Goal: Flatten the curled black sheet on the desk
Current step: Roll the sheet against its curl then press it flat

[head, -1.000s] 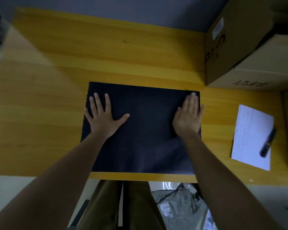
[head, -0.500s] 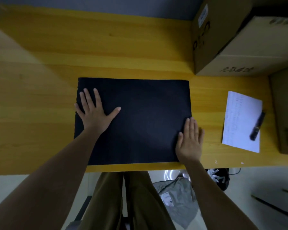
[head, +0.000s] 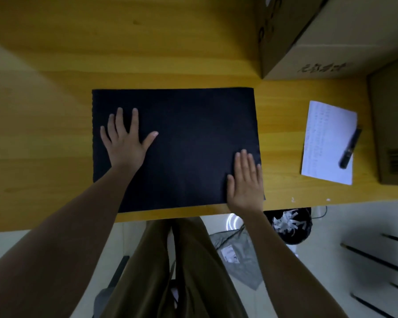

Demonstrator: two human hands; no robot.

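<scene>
The black sheet (head: 189, 138) lies spread out on the yellow wooden desk (head: 55, 138), near its front edge. My left hand (head: 126, 141) rests palm down on the sheet's left part, fingers spread. My right hand (head: 246, 182) presses flat on the sheet's near right corner, fingers together and pointing away from me. Neither hand grips anything. The sheet looks flat, with all four edges down on the desk.
Cardboard boxes (head: 326, 37) stand at the back right. A white paper (head: 329, 143) with a black pen (head: 350, 148) on it lies to the right of the sheet. A brown box (head: 393, 125) sits at the far right. Below the desk are my legs and a bin.
My right hand slid from the sheet's far right corner down along the right edge to the near right corner. My left hand stayed in place.
</scene>
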